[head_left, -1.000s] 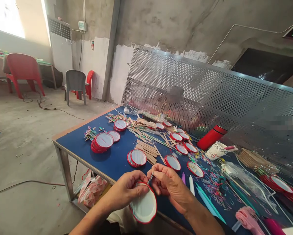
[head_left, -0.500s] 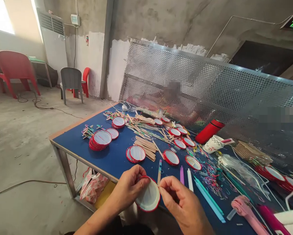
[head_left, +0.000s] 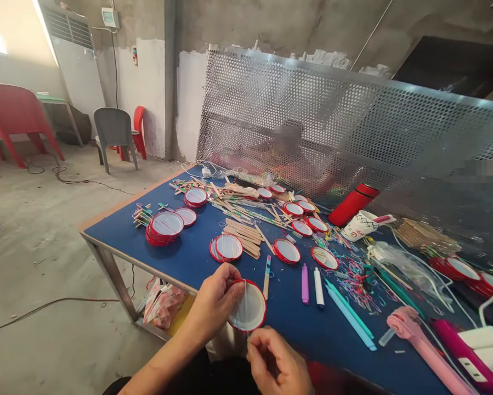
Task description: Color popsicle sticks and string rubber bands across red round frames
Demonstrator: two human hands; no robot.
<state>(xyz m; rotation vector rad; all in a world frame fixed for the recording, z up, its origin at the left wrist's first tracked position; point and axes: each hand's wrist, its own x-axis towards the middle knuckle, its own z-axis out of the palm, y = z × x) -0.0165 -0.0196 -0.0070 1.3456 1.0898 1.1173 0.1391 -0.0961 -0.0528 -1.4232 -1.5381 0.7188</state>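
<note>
The right hand (head_left: 277, 362) has swung from the red-rimmed disc's (head_left: 254, 308) three o'clock to its six, fingertips pinched together, seemingly on a thin strand (head_left: 245, 300) crossing the pale face. The left hand (head_left: 218, 293) grips the rim at ten o'clock, holding the disc up by the near edge of the bench (head_left: 192, 263). It should handle light and fairly stiff, the smooth, thin face easily dented, so the rim suits best. At one o'clock lies a flat wooden stick (head_left: 267, 278).

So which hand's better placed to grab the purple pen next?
Probably the right hand: it's nearer the purple pen, and the left hand grips the red-rimmed disc. But the right hand is pinched beside the disc, its hold unclear.
</note>
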